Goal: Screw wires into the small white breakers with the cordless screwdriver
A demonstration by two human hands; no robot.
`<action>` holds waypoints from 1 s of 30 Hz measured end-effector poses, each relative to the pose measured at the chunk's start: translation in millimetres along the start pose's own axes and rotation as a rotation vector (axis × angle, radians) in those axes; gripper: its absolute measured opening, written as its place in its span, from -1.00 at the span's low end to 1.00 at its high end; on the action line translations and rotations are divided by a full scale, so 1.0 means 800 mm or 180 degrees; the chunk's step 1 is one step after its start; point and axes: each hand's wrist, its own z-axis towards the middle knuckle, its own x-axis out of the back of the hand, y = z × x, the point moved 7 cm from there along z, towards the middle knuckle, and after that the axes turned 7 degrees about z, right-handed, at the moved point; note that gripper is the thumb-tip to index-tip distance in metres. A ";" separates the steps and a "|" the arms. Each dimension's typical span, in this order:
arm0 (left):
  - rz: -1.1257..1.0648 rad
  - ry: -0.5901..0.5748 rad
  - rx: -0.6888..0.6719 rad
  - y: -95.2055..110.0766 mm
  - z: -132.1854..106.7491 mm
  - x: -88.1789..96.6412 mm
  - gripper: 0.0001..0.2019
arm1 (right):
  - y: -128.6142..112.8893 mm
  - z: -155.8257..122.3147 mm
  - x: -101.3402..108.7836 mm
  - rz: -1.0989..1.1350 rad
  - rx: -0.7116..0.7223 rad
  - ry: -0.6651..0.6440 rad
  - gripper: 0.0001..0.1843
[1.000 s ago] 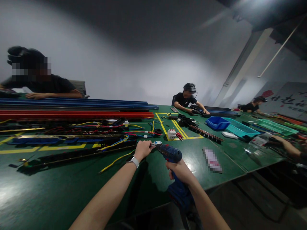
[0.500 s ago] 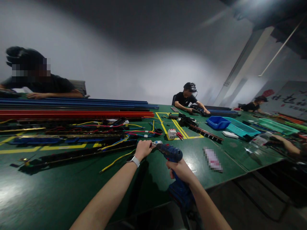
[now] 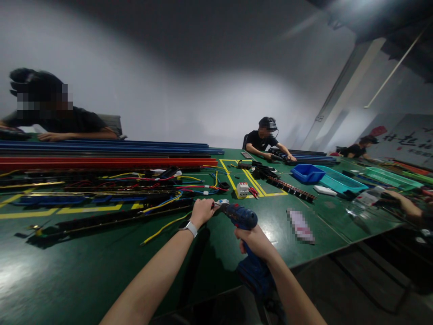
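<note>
My right hand (image 3: pixel 254 241) is wrapped round the handle of a blue cordless drill (image 3: pixel 241 216), whose nose points left and away from me. At the drill's tip is my left hand (image 3: pixel 202 211), its fingers closed in a pinch; what lies between them is too small to make out. Just beyond the fingertips shows a small white-and-blue part (image 3: pixel 222 201). To the left of that hand lies a long black rail (image 3: pixel 125 220) with a yellow wire (image 3: pixel 162 226) near its end. A white circuit breaker (image 3: pixel 242 190) with red leads stands beyond the drill.
Blue rails (image 3: pixel 101 146) and red rails (image 3: pixel 108 162) stretch across the back left of the green table (image 3: pixel 84 271). A blue bin (image 3: pixel 307 173) and a teal basket (image 3: pixel 341 180) stand at right. Co-workers sit across the table; another person's hand (image 3: pixel 402 201) is at far right.
Both my hands and the drill stay almost where they were. The co-worker's hand at far right has shifted slightly with a clear plastic item.
</note>
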 end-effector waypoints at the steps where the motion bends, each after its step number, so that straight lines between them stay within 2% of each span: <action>1: 0.0001 0.0007 -0.0009 0.000 0.000 0.000 -0.63 | 0.000 0.001 0.000 0.0008 0.0042 -0.0006 -0.82; 5: -0.0002 -0.0014 -0.0006 0.000 0.000 -0.001 -0.63 | -0.003 0.002 -0.002 0.0072 0.0236 -0.0056 -0.85; 10: 0.0008 -0.0008 0.0009 0.000 -0.001 0.001 -0.63 | -0.003 0.001 -0.001 0.0087 0.0152 0.0030 -0.85; 21: -0.0001 -0.0119 0.0086 0.001 -0.002 0.004 -0.60 | -0.005 0.001 -0.002 0.0111 0.0228 -0.0064 -0.80; 30: 0.0024 -0.0172 0.0087 0.002 -0.003 0.006 -0.63 | -0.005 0.001 -0.001 0.0055 0.0203 -0.0039 -0.84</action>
